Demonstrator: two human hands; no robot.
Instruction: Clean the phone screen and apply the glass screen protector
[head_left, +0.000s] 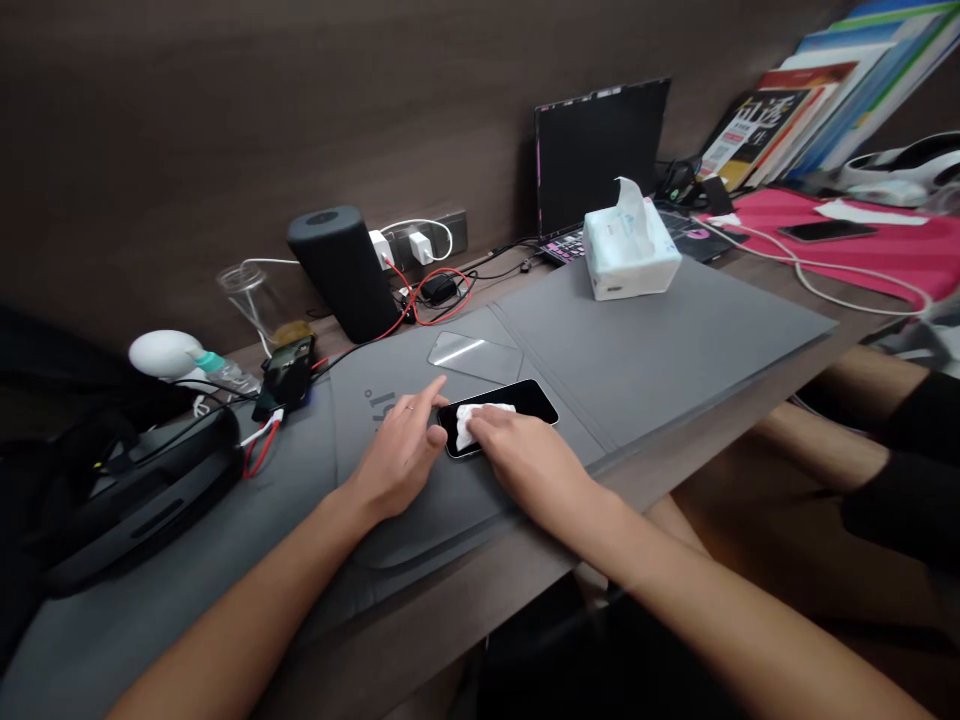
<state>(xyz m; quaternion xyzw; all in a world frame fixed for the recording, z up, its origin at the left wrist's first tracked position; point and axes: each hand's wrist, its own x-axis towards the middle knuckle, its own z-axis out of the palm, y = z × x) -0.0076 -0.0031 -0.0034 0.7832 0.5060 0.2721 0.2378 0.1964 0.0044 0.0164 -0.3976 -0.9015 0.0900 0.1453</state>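
A smartphone [534, 402] with a dark screen lies face up on a grey desk mat [675, 330]. My right hand [521, 450] presses a folded white tissue [466, 425] onto the screen, fingers closed on it. At the phone's left end is my left hand [403, 445], its fingers stretched out and apart, with the fingertips close to the phone's edge; whether they touch it is hard to tell. Just behind the phone lies a clear screen protector [476, 357], flat on the mat.
A tissue pack [634, 250] stands on the mat before an open laptop [604, 150]. Behind are a black speaker [345, 270], chargers and red and white cables. To the left are a small spray bottle [229, 372] and a black headset [157, 500]. Another person's legs [825, 440] show at right.
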